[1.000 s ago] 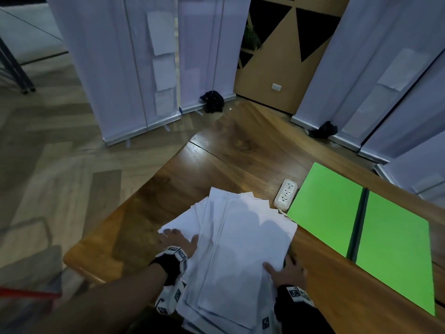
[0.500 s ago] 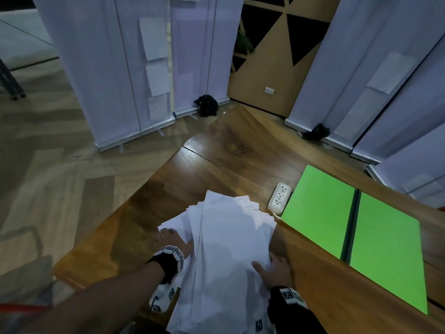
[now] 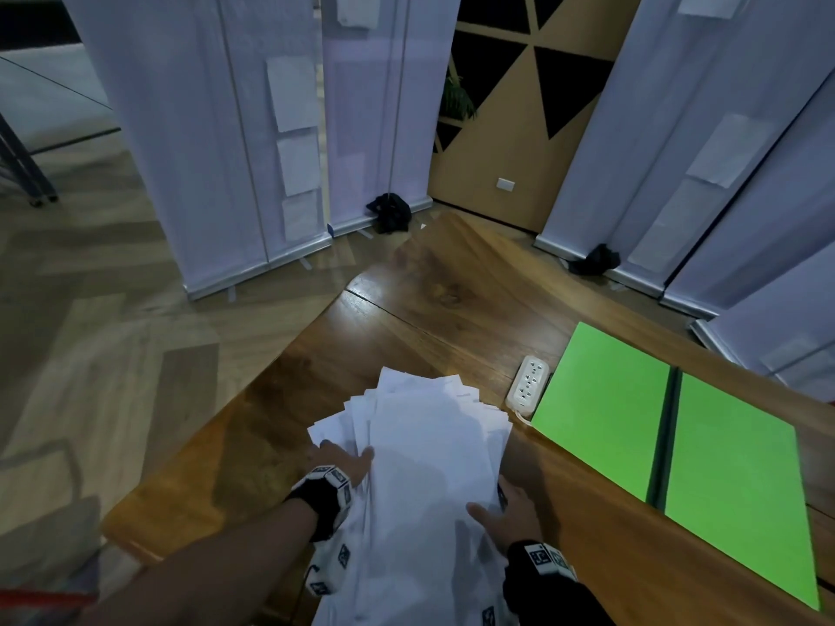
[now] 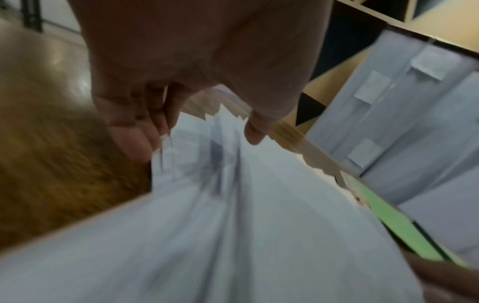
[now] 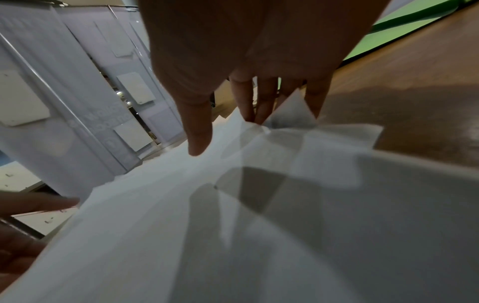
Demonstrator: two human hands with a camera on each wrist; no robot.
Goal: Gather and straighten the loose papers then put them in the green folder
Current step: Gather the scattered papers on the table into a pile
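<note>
Squeezing the loose papers (image 3: 433, 449) from both sides, we have them in a rough pile near our edge of the surface (image 3: 452, 309), their far ends fanned and staggered rather than flush. Our left hand (image 3: 339, 458) lies against the pile's left flank; the left wrist view shows its fingers (image 4: 134, 131) only loosely bent, with the thumb on the top sheets, so it pushes more than it grips. Our right hand (image 3: 506, 512) sits at the right flank with fingers fairly straight; in its wrist view the thumb rests on top while the fingertips (image 5: 249, 102) reach past an upturned corner. We judge the hands are placed opposite each other so that the sheets slide inward and stack, the thumbs keeping the top ones from lifting.

Next to the pile, on the right, the green folder (image 3: 610, 422) lies open and flat, both leaves up, near enough for a short carry once the stack is square. It holds no paper yet. Between pile and folder lies a white power strip (image 3: 528, 381), close to the folder's edge, which we should lift over, not sweep across.

White banner stands (image 3: 203, 151) ring the surface on a wooden floor (image 3: 90, 332).

By our reckoning the gathering is well along, but the straightening is not done.
</note>
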